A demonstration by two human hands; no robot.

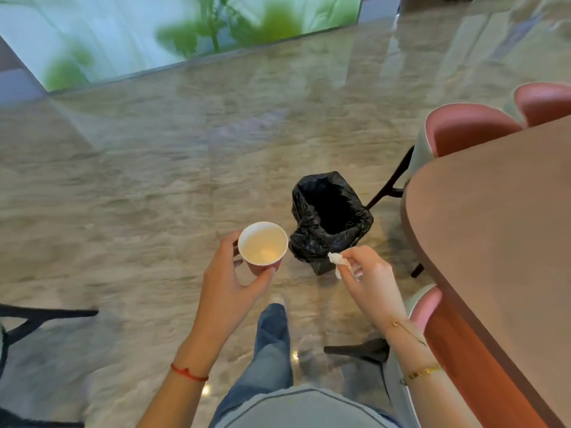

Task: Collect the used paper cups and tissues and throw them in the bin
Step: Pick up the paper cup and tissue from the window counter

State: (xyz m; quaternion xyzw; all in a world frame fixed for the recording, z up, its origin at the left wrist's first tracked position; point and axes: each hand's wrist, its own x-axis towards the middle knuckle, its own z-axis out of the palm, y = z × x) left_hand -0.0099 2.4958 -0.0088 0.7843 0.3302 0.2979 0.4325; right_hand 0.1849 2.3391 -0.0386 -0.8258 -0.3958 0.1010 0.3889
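Observation:
A paper cup [262, 246], pink outside and white inside, stands upright in my left hand [228, 273], whose fingers wrap its side. It looks empty. My right hand [369, 273] pinches a crumpled white tissue [338, 262] between thumb and fingers. Just beyond both hands, on the floor, stands a small bin [329, 217] lined with a black bag, its mouth open and dark inside. The tissue hangs near the bin's front rim; the cup is just left of it.
A brown table [494, 227] fills the right side, with pink chairs [469, 128] tucked around it and black chair legs [389, 180] beside the bin. Another chair's black legs [40, 316] show at the left. My leg in jeans [273, 350] steps across the glossy stone floor.

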